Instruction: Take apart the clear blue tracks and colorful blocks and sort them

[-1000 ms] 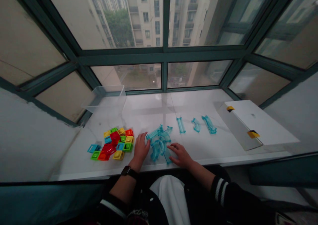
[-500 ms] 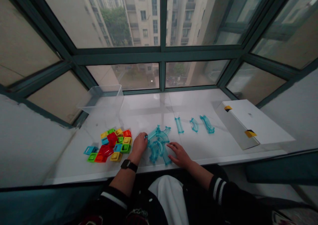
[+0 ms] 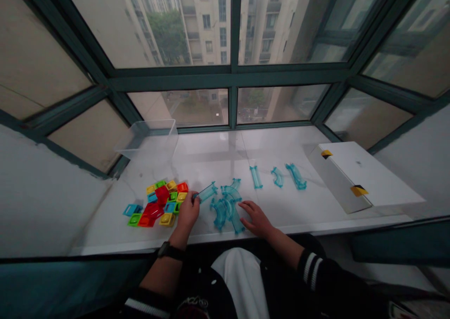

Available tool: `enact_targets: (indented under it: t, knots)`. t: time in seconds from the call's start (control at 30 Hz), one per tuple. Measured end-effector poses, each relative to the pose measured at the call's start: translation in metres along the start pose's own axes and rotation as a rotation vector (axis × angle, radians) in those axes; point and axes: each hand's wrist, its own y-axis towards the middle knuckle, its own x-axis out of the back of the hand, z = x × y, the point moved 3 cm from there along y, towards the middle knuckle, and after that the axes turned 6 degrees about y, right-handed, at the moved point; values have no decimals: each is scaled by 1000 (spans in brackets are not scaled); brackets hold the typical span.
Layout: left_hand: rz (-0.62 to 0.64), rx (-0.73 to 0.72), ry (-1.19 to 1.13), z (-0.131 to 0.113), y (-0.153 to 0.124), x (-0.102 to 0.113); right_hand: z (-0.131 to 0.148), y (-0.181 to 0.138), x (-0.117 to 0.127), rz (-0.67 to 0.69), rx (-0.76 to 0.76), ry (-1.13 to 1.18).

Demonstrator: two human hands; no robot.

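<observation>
My left hand is closed on the near end of a straight translucent blue track piece, held apart from the pile. Beside it on the right lies a heap of curved and straight blue track pieces. My right hand rests at the heap's right edge, fingers apart and nothing in them. Farther right sit a straight track piece, a small curved track piece and a longer track piece, spaced apart. Colourful plastic blocks in red, yellow, green and blue lie left of my left hand.
A clear plastic bin stands at the back left of the white sill. On the right is a white box with yellow-and-black tabs. Green window frames border the back and sides.
My left hand has moved left, drawing the straight track piece away from the heap. My right hand has stayed nearly in place. The view has shifted slightly.
</observation>
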Motion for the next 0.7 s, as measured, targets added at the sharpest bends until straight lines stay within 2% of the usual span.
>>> enact_targets:
  t: [0.2, 0.37, 0.53, 0.7]
  knots:
    - [9, 327, -541, 16, -15, 3, -1, 0, 0, 2, 0, -3]
    - [106, 526, -888, 12, -28, -3, -2, 0, -1, 3, 0, -6]
    - [210, 515, -1048, -4, -39, -8, 0, 1, 0, -2, 5, 1]
    - [287, 437, -978, -20, -50, -18, -1, 0, 1, -8, 3, 34]
